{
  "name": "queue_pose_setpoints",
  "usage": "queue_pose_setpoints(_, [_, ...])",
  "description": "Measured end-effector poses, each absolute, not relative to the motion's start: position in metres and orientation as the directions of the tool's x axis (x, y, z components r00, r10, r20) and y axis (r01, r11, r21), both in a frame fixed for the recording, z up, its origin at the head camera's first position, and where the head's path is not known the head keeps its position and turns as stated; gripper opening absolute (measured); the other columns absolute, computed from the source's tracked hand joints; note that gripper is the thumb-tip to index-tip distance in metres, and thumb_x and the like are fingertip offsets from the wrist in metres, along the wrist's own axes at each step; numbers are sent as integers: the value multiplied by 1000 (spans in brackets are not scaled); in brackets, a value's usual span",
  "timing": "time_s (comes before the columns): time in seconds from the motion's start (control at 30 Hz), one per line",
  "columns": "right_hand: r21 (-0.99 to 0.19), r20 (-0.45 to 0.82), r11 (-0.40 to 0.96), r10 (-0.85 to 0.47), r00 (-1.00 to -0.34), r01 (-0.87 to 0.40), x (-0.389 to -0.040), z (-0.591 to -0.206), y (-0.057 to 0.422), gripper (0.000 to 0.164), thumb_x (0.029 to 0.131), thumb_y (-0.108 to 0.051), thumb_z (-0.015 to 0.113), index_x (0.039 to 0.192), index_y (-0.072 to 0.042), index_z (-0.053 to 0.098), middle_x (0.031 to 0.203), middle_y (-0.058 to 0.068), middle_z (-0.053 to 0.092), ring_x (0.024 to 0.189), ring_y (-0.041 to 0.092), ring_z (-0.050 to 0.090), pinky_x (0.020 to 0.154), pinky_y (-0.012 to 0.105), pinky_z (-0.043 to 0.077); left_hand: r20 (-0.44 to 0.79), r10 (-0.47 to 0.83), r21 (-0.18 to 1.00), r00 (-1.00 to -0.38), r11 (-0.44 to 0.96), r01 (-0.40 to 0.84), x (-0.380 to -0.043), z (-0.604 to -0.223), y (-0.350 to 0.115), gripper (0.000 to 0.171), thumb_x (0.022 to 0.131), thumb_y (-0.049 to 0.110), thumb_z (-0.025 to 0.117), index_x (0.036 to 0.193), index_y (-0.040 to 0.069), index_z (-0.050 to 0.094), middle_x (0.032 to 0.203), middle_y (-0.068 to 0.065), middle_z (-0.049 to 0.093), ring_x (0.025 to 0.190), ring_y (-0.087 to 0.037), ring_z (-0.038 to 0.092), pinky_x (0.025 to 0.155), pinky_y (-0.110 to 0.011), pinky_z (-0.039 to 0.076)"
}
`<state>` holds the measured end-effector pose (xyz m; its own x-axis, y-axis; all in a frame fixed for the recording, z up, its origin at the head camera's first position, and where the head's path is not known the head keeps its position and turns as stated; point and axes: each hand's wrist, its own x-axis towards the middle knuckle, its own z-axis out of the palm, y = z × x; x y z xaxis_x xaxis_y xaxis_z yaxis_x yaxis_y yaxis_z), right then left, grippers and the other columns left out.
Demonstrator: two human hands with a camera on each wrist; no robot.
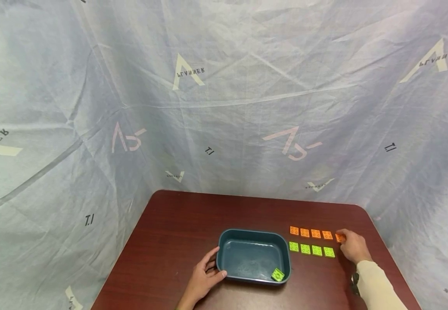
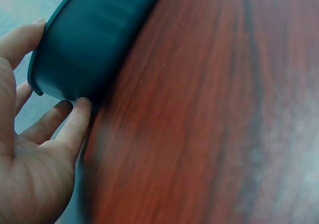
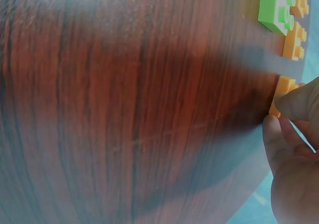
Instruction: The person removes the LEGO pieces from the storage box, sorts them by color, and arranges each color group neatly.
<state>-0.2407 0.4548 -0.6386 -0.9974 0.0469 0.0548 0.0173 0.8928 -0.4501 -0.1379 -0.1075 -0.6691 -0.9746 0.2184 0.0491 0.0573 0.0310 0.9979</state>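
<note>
A dark teal rectangular dish (image 1: 253,230) sits on the table with one green toy brick (image 1: 278,274) in its near right corner. My left hand (image 1: 205,275) holds the dish by its left end, fingertips and thumb against the rim and outer wall (image 2: 82,45). Over at the right, my right hand (image 1: 354,246) pinches an orange toy brick (image 3: 282,90) between thumb and fingers, at the right end of a row of orange bricks (image 1: 315,233). A row of green bricks (image 1: 316,250) lies just nearer than the orange row.
The dark red wood-grain table (image 1: 177,224) has rounded far corners. Behind and beside it hangs a pale printed sheet (image 1: 239,112). Both brick rows run from the dish's right rim toward the table's right edge.
</note>
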Motion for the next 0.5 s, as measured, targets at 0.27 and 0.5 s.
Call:
queue_pose_setpoints(0.27, [-464,52,885,58,-997,27,-239,-636,453,44,88,8,62,131,9,63,127,39,63,106,54,62,87,67,54,38,215,998,-976,43,49,-137,-669,-107,80,93,11,82,162,11,43,148,-31,56,131,-47,61,96,-27,59])
queue_pose_setpoints(0.5, [-481,113,877,59,-992,-2,-236,-626,439,39,92,2,67,131,9,64,128,37,64,113,55,62,91,70,53,37,207,998,-978,45,47,-137,-668,-106,80,92,11,83,162,11,43,147,-31,56,131,-46,61,96,-27,59])
